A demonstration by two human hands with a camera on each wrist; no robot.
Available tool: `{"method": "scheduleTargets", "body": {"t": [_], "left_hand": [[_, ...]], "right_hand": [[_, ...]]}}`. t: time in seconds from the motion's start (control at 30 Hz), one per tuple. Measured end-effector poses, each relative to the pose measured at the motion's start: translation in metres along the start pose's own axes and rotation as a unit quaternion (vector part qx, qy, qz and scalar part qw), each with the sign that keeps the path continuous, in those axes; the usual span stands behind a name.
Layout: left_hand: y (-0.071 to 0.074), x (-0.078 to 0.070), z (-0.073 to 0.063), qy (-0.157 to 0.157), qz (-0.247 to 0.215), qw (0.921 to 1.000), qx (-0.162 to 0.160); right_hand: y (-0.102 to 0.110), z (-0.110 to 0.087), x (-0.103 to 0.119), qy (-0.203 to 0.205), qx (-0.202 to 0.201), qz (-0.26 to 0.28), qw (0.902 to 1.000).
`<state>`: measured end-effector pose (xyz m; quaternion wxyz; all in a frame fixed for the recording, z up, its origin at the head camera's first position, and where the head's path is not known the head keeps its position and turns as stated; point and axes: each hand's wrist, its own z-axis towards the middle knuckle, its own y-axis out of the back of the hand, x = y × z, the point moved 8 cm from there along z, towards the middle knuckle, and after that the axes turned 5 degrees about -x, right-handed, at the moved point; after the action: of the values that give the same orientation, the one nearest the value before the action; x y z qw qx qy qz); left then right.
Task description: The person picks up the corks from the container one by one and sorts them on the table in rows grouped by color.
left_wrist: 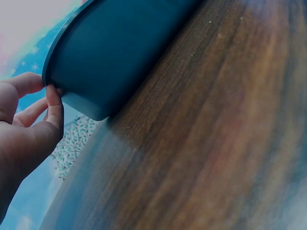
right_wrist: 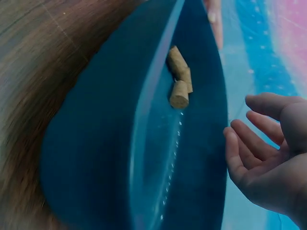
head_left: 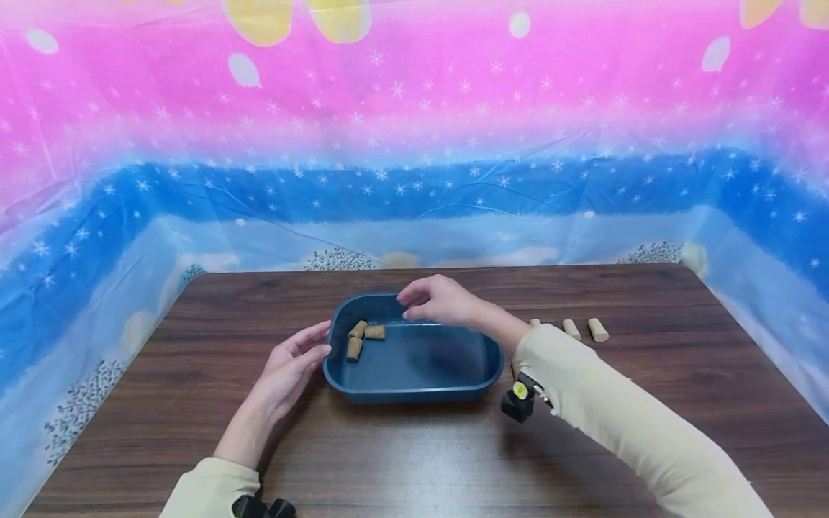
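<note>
A dark blue plastic tub [head_left: 414,394] with rounded corners stands on the table. Three brown corks [head_left: 354,350] lie together at its left end, also seen in the right wrist view as a small cluster of corks [right_wrist: 179,94]. My left hand [head_left: 291,367] touches the outside of the tub's left end near the rim, thumb and fingers against the wall; the left wrist view shows the same hand [left_wrist: 33,115] there. Above the far side of the tub is my right hand [head_left: 440,301], its fingers loosely bent and holding nothing. The right wrist view shows that hand's palm [right_wrist: 268,158] bare.
On the table right of the tub stand more corks, among them a pale cork [head_left: 598,330] and another cork [head_left: 571,329]; some are partly hidden behind my right forearm. The brown wooden table [head_left: 401,467] is bordered by a printed cloth backdrop [head_left: 414,187].
</note>
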<state>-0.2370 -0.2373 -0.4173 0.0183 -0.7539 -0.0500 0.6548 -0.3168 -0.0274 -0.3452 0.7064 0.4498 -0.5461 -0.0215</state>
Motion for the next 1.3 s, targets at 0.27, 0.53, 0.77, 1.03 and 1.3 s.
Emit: {"method": "scheduleTargets", "body": {"t": [0.27,0.53,0.77,1.03,1.3], "left_hand": [[0.000,0.000,0.000,0.000,0.000,1.0000,-0.002],[0.000,0.001,0.001,-0.001,0.002,1.0000,-0.003],[0.000,0.001,0.003,-0.007,-0.006,1.0000,-0.001],[0.001,0.002,0.002,-0.005,-0.011,0.9999,-0.002],[0.001,0.002,0.002,-0.001,-0.012,0.9999,-0.005]], "right_hand": [[-0.028,0.023,0.010,0.017,0.054,-0.060,0.9966],[-0.045,0.036,0.007,0.010,0.081,-0.102,0.9914],[-0.060,0.039,0.002,0.013,0.104,-0.133,0.9856],[-0.071,0.040,0.003,0.020,0.090,-0.162,0.9826],[-0.077,0.042,0.004,0.008,0.075,-0.164,0.9836]]}}
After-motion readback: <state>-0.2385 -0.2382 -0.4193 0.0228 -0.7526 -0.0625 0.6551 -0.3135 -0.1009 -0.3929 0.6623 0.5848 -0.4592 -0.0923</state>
